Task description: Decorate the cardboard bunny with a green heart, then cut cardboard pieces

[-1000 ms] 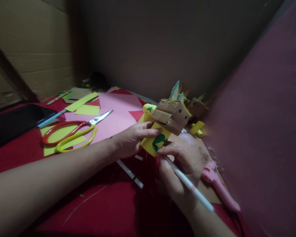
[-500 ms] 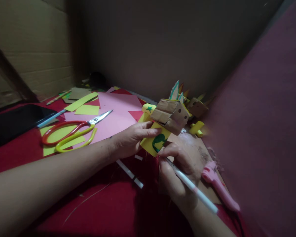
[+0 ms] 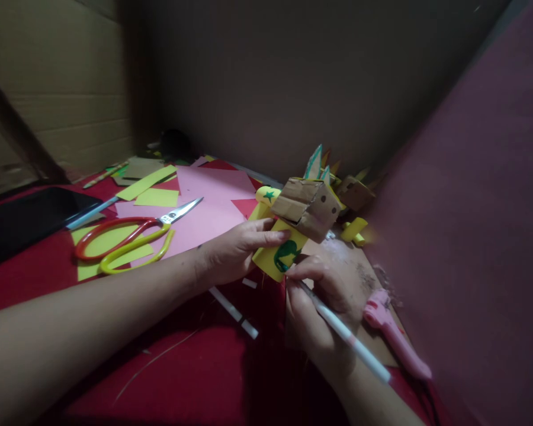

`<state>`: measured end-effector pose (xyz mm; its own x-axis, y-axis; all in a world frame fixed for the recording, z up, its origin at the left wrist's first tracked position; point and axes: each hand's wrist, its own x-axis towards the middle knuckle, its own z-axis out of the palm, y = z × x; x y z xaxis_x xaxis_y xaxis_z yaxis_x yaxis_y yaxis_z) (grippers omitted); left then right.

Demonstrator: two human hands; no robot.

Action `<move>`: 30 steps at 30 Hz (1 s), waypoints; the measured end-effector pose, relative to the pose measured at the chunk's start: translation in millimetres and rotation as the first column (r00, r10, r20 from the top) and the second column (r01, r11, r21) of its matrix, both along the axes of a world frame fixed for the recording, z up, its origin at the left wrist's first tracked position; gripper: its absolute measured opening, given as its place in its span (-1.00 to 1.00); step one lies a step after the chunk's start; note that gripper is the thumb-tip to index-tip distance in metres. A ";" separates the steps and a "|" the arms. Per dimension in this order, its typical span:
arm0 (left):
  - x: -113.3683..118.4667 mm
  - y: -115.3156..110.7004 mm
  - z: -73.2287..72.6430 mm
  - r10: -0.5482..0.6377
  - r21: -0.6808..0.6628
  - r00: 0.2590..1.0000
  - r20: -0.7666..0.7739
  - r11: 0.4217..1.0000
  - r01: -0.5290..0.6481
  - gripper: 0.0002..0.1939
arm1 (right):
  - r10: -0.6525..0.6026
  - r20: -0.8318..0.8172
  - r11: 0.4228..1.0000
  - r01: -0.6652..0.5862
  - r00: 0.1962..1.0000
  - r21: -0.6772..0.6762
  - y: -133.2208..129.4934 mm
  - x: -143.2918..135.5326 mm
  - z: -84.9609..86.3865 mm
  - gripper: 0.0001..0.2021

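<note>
My left hand (image 3: 240, 248) grips a paper figure by its yellow tube body (image 3: 267, 260), which bears a green painted patch. Its brown cardboard box head (image 3: 308, 207) has dark dots and pointed, teal-edged pieces on top. A yellow roll with a green star (image 3: 267, 194) sits at its left. My right hand (image 3: 322, 302) is closed around a white pen (image 3: 346, 336), with the tip by the green patch; the tip itself is hidden by my fingers.
Scissors (image 3: 135, 236) with red and yellow handles lie on yellow and pink paper (image 3: 217, 207) at the left, near a black phone (image 3: 35, 216). A pink glue gun (image 3: 395, 337) rests on cardboard at the right. Behind the figure stands another cardboard piece (image 3: 355, 194).
The pen and my right fingers have shifted very slightly at the green patch. My left hand and the figure look unmoved.
</note>
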<state>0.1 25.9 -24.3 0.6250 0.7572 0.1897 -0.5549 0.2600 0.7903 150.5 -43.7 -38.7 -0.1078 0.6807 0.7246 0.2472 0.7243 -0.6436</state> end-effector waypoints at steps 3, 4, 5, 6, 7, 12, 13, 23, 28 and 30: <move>0.0 -0.1 -0.3 0.007 -0.008 1.000 0.012 1.000 -0.007 -0.71 | -0.067 -0.008 0.996 0.067 0.998 0.064 -0.4 -1.2 2.4 -0.81; -0.1 0.0 -0.4 0.009 -0.007 1.000 0.014 1.000 -0.008 -0.71 | -0.080 -0.005 0.994 0.080 0.997 0.076 -0.6 -1.4 3.1 -0.80; -0.1 0.1 -0.4 0.008 -0.003 1.000 0.014 1.000 -0.008 -0.71 | -0.079 0.000 0.994 0.078 0.997 0.080 -0.9 -1.3 3.8 -0.80; -0.1 0.2 -0.3 0.009 -0.001 1.000 0.013 1.000 -0.009 -0.71 | -0.068 0.008 0.995 0.067 0.998 0.074 -1.2 -1.2 4.6 -0.81; -0.2 0.1 -0.1 0.011 0.001 1.000 0.010 1.000 -0.011 -0.71 | -0.054 0.023 0.997 0.052 0.998 0.061 -1.5 -1.0 5.6 -0.81; -0.1 -0.8 2.5 0.023 0.000 0.999 -0.029 1.000 -0.023 -0.69 | -0.049 0.093 0.992 0.038 0.994 0.123 -2.1 -0.9 10.5 -0.82; 0.0 -0.8 2.7 0.020 -0.002 0.999 -0.028 1.000 -0.020 -0.69 | -0.049 0.085 0.993 0.039 0.995 0.116 -2.1 -1.0 10.5 -0.82; 0.1 0.5 1.4 0.004 0.006 1.000 0.012 1.000 -0.004 -0.69 | -0.085 -0.052 0.993 0.088 0.995 0.078 -3.3 -1.3 7.8 -0.80; 0.1 -1.2 3.4 0.014 0.006 1.000 0.002 1.000 -0.014 -0.70 | -0.086 -0.049 0.991 0.091 0.995 0.100 -2.8 -1.8 10.5 -0.80; 0.1 -0.8 3.2 0.011 0.006 1.000 -0.002 1.000 -0.011 -0.69 | -0.059 -0.030 0.991 0.063 0.998 0.115 -1.7 -1.9 9.6 -0.81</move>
